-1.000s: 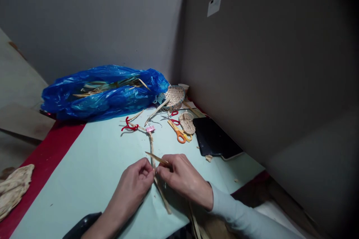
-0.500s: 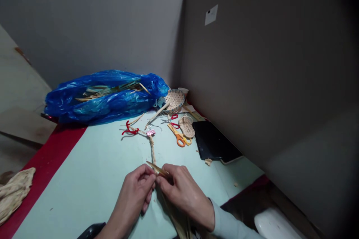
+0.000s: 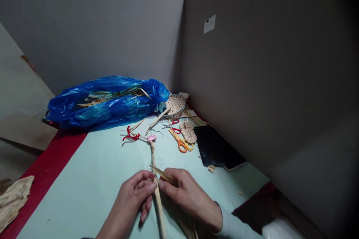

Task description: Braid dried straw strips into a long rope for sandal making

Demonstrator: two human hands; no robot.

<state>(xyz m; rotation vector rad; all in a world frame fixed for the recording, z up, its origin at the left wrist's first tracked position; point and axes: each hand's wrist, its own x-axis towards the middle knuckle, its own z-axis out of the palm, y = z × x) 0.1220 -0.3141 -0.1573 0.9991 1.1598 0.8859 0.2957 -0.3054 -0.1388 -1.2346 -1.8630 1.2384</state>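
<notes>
A thin braid of dry straw [image 3: 153, 157] runs up the pale green table [image 3: 92, 171] to a pink binder clip [image 3: 151, 137]. My left hand [image 3: 134, 198] pinches the braid's near end, thumb and forefinger closed on the strands. My right hand [image 3: 185, 194] meets it from the right, fingers closed on a loose straw strand [image 3: 164, 174] that sticks out to the upper left. More strands [image 3: 160, 213] trail down between my hands toward me.
A blue plastic bag of straw [image 3: 106, 101] lies at the back. A small woven basket [image 3: 175, 105], a woven oval [image 3: 188, 132], red-handled scissors [image 3: 174, 122], orange scissors [image 3: 179, 142] and a dark tablet [image 3: 215, 145] sit at right beside a grey partition. Red thread [image 3: 129, 135] lies nearby.
The view has tilted up a little, so everything sits lower in frame. My hands stay on the braid, and the trailing strands now hang straighter between them.
</notes>
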